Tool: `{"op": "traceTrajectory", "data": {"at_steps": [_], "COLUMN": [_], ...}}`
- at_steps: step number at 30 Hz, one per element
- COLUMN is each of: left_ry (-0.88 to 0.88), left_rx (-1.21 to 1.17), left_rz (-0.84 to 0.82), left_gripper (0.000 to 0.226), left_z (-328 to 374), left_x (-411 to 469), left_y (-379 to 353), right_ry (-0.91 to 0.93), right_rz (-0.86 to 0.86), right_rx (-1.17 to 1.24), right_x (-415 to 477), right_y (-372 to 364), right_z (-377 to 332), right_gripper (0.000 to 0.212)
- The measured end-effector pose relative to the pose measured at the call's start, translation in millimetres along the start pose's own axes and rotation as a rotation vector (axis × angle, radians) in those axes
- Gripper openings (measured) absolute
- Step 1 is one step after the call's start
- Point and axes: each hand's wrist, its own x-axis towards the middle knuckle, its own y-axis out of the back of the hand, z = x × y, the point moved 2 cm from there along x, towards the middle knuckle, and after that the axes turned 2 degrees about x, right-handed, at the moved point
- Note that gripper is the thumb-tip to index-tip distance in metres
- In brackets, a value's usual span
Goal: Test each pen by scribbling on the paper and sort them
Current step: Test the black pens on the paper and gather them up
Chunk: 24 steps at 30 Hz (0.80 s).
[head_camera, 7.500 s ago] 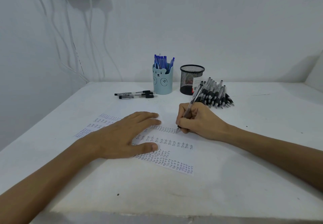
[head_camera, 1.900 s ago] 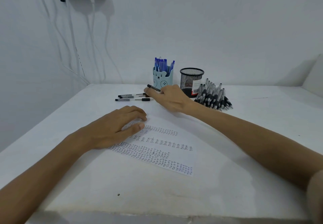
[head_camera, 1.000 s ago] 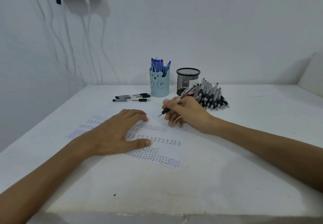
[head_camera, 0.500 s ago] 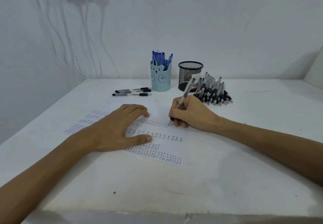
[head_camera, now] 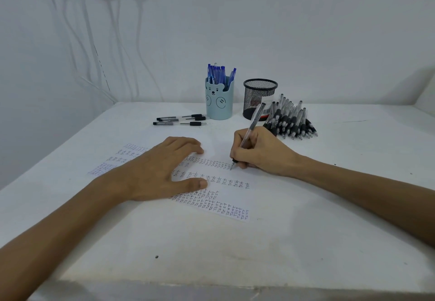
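Risk, sheet slipping: the paper sheet (head_camera: 226, 194) is lying loose on the white table (head_camera: 235, 253). Only the left hand (head_camera: 162, 171) is pinning it, so any lifting there would likely be letting the stroke drag or crease it.
Risk, sorted group mixing: the loose black pens (head_camera: 179, 120) are lying just left of the bear-faced cup (head_camera: 219, 103). A reaching arm could be sweeping them out of their group.
Risk, wrong bin: the bear-faced cup is holding blue pens (head_camera: 220, 75), with the black mesh cup (head_camera: 260, 96) standing just beside it. A hasty drop could be landing in the wrong one.
Risk, stroke running off: the tip is sitting at the right end of the upper row of marks, where rows are already crowding the sheet. A long scribble could be overlapping old ink and hiding a faint line.
Risk, pile rolling: the pile of black pens (head_camera: 290, 122) is lying just behind the right hand (head_camera: 261, 152). A backward wrist move could be nudging it.
Pose, left hand: lying palm down, fingers straight, thumb spread; pressing the sheet and grasping nothing.
Pose, right hand: fingers curling round the clear black-grip pen (head_camera: 251, 126) in a writing grip. The tip is touching the paper and the barrel is leaning up toward the mesh cup.
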Motion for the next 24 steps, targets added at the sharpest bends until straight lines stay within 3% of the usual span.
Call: {"op": "traceTrajectory", "data": {"at_steps": [24], "left_ry": [0.01], "left_rx": [-0.009], "left_rz": [-0.015], "left_gripper": [0.079], "left_z": [-0.1], "left_x": [-0.2], "left_y": [0.2], "right_ry": [-0.065], "right_rz": [0.057], "right_rx": [0.007], "right_x": [1.7], "right_y": [1.1], "right_z": [-2.5], "right_gripper": [0.014]}}
